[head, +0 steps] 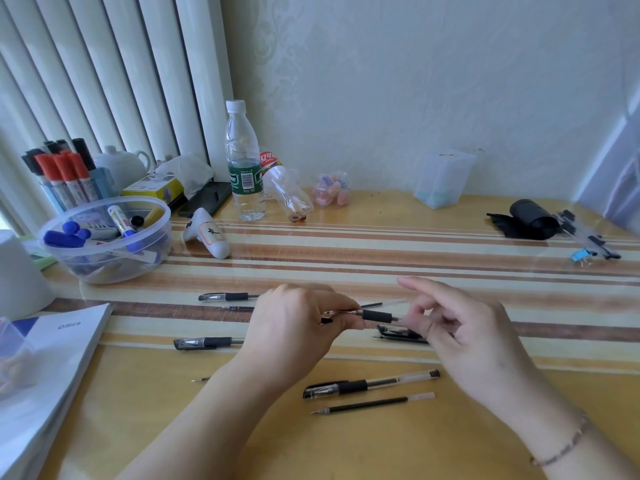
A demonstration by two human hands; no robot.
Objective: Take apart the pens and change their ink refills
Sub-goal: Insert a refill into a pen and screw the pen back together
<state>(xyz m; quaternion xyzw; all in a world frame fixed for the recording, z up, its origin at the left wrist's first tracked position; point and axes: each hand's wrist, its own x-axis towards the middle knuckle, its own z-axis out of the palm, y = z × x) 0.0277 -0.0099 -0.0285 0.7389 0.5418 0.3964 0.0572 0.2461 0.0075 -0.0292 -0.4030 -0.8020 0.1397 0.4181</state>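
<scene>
Item 1: held pen (377, 315), clear barrel with black grip sleeve, lying level above the worktop (381, 244) between both hands. The left hand (294, 327) is pinching its tip end, fingers curled round it. The right hand (460, 327) is gripping the clear barrel end between thumb and curled fingers (420, 315), with the forefinger stretching out straight above.

Item 2: capped pen (370, 384), lying on the worktop near the person, just below the hands.

Item 3: loose refill (372, 403), dark ink tube with pale end, lying just beside the capped pen, nearer the person.

Item 4: far pen (225, 296), lying beyond the left hand, partly hidden by it.

Item 5: second refill (381, 304), lying behind the hands, its pale end showing to the right.

Item 6: left pen (204, 342), lying to the left of the left wrist.

Item 7: dark pen parts (398, 333), lying under the right hand's fingers; which parts these are cannot be told.

Item 8: clear plastic bowl (104, 237) of markers, sitting at the left rear.

Item 9: water bottle (242, 168), standing upright at the back by the wall.

Item 10: paper stack (45, 368) marked "Office", resting at the left edge.

Item 11: black roll (530, 220), lying at the right rear.
</scene>
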